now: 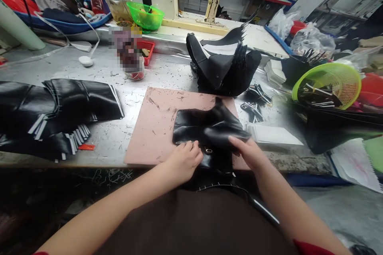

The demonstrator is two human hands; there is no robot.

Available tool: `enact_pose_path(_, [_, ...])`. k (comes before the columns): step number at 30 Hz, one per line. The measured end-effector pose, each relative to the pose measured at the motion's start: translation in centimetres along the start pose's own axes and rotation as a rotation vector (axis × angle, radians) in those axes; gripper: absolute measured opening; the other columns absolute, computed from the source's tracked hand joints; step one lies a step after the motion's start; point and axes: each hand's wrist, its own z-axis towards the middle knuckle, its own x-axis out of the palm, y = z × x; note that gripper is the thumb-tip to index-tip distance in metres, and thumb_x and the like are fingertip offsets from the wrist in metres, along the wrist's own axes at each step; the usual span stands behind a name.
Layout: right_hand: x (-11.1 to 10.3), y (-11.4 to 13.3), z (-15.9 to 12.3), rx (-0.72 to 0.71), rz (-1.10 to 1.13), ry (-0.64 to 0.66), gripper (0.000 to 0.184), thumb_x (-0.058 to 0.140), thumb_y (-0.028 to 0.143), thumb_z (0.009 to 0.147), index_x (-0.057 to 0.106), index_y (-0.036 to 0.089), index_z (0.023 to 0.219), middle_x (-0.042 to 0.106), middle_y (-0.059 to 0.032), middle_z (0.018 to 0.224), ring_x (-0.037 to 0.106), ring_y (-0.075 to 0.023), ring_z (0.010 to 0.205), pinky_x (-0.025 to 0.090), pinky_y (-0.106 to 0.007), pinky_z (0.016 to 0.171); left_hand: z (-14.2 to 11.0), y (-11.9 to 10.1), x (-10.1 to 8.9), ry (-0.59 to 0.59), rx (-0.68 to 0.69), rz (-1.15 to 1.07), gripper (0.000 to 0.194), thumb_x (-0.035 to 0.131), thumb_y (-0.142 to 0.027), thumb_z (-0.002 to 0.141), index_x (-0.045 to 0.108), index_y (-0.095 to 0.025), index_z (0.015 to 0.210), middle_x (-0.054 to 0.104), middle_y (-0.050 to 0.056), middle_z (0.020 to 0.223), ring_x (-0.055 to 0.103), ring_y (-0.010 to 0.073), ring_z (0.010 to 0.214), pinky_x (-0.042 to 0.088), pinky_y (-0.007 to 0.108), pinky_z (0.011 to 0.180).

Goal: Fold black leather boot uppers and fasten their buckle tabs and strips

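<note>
Black glossy leather-like panel, mid-frame, looks light, supple and slippery, best held by its edges: the right hand pinches its right end, the left hand curls at its lower edge, grip unclear.

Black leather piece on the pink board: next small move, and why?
Probably ease the held side of the black leather piece flatter onto the pink board with the right hand. That side looks bent and uneven, while the opposite side lies flatter. The left hand, curled at the near edge beside the metal buckle, could steady it.
</note>
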Motion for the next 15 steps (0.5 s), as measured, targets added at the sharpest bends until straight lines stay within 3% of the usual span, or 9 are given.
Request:
enact_pose_path(4, [-1.1,0.4,0.9,-0.052,-0.033,-0.129,0.049,0.06,0.052,0.066,0.056,0.016,0.098,0.062,-0.0105,0.099,0.056,-0.0276,0.098,0.045,-0.041,0.085,0.0,0.1,-0.1,-0.019,0.018,0.015,0.036,0.041,-0.014,0.079,0.051,-0.009,0.114,0.044,0.017,0.13,0.052,0.0274,0.101,0.043,0.035,0.075])
enact_pose_path(7, [-1.4,0.5,1.7,0.041,-0.073,-0.05,0.041,0.06,0.049,0.066,0.055,0.017,0.091,0.062,-0.0062,0.074,0.06,-0.0236,0.068,0.051,-0.039,0.061,0.1,0.2,0.1,-0.06,0.006,-0.006,0.033,0.044,-0.014,0.078,0.055,-0.01,0.109,0.047,0.016,0.128,0.052,0.0267,0.1,0.043,0.036,0.078])
enact_pose_path(10, [-1.5,0.3,2.0,0.132,-0.048,0.031,0.033,0.059,0.045,0.066,0.053,0.018,0.084,0.056,-0.0012,0.062,0.053,-0.0165,0.048,0.048,-0.032,0.044,0.4,0.3,0.3,-0.086,0.023,-0.038,0.033,0.046,-0.016,0.077,0.055,-0.008,0.108,0.049,0.016,0.125,0.049,0.0259,0.107,0.04,0.036,0.087])
enact_pose_path(15, [-1.5,-0.3,1.4,0.123,0.022,0.046,0.035,0.061,0.041,0.066,0.053,0.018,0.092,0.06,-0.0038,0.076,0.057,-0.0172,0.06,0.049,-0.029,0.045,1.0,0.3,-0.2,-0.034,0.045,-0.084,0.037,0.049,-0.015,0.074,0.052,-0.011,0.111,0.043,0.013,0.132,0.049,0.0253,0.107,0.042,0.036,0.084])
